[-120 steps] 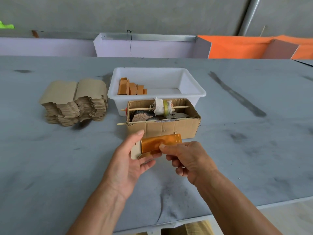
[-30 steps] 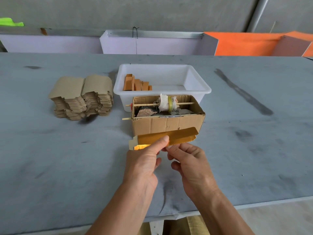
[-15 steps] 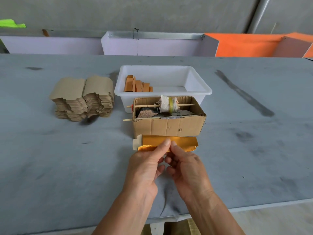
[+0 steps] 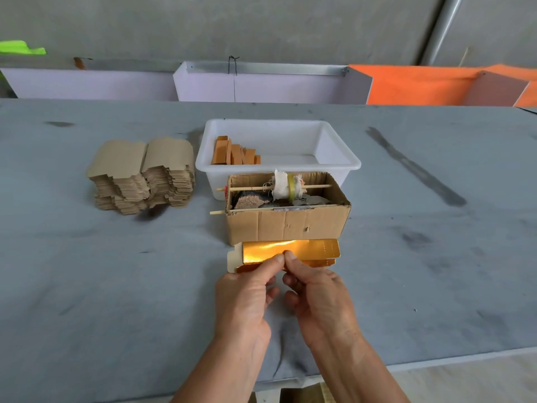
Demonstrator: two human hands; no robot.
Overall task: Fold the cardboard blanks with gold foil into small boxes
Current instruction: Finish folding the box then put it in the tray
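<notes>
Both forearms come in from the near edge of the grey desk (image 4: 87,286). L hand (image 4: 244,298) and R hand (image 4: 319,301) sit side by side, thumbs almost touching at the centre of a gold-foil blank (image 4: 290,251). Each grip is closed on the blank: thumb on top of the foil face, other fingers curled beneath. The blank is partly folded, long axis running left-right, shiny gold side up, w/ a plain brown end tab sticking out at its left end. It is held just in front of the cardboard box (image 4: 287,225), about touching that box's front wall; can't tell if it rests on the desk or is lifted.

The cardboard box is open-topped; inside are dark scraps and a wooden stick (image 4: 313,186) laid across w/ a roll of white cloth and yellow tape (image 4: 286,184) on it. A second thin stick pokes out of the box's left side.

Directly behind, touching or nearly so, is a white plastic tub (image 4: 334,149) w/ folded small boxes (image 4: 235,154) leaning in its left back corner.

Left of the tub, apart from it, a stack of flat blanks (image 4: 142,175) lies brown side up, in two piles side by side.

Far edge: lilac panels, then orange ones at right, against a grey wall.
</notes>
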